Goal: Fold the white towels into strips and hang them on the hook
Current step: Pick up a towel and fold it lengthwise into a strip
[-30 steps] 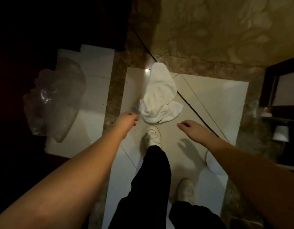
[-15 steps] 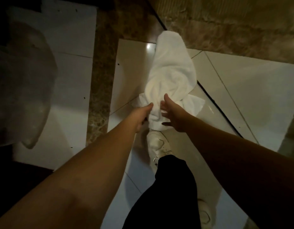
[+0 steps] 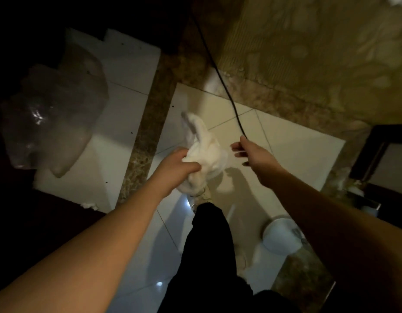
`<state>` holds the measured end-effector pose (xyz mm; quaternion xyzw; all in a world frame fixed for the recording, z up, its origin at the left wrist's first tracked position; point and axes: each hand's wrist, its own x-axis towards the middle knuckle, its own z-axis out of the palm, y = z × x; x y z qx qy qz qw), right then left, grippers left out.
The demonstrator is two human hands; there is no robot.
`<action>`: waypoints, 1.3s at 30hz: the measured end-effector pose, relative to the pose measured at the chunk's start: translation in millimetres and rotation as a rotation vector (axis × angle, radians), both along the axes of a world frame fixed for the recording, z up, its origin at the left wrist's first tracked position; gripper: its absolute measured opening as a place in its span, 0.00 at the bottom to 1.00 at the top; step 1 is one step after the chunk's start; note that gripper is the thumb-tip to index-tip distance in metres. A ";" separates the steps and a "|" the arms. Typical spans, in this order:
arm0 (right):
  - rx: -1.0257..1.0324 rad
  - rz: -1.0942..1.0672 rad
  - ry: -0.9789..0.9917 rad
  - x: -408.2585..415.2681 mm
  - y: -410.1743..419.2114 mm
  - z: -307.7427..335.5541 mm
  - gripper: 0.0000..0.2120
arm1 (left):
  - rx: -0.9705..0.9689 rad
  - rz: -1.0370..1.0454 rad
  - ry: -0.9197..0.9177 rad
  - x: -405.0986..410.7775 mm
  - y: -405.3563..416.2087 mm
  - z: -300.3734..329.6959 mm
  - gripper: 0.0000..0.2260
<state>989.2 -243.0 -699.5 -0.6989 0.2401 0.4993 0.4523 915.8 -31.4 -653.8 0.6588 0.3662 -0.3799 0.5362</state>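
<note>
Glossy white floor tiles [image 3: 297, 150] lie below. Left hand [image 3: 175, 164] grips the bunched white towel [image 3: 204, 152], lifted above 1 shoe; right hand [image 3: 251, 151] hovers beside it, fingers loosely spread, holding nothing.

Both bare forearms reach forward and down. The left hand [image 3: 178, 164] curls its fingers around the bunched white towel [image 3: 204, 152]; the right hand [image 3: 251, 152] hangs loosely beside it, fingers relaxed, holding nothing.

Towel [image 3: 204, 152] bunched in left hand [image 3: 177, 166] (right hand [image 3: 251, 152] just beside), plastic bag [image 3: 53, 123] far left
</note>
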 end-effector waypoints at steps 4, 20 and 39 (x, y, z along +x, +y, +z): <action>0.045 0.265 -0.310 42.5 9.3 61.1 0.17 | 0.098 -0.273 -0.081 11.1 6.7 80.2 0.17; 0.392 0.995 -0.275 41.3 71.2 296.3 0.29 | 0.656 -0.388 -0.397 -18.4 17.0 310.2 0.14; 0.494 1.083 -0.887 -177.0 129.4 585.8 0.09 | 0.295 0.281 -0.785 -282.9 39.6 569.8 0.10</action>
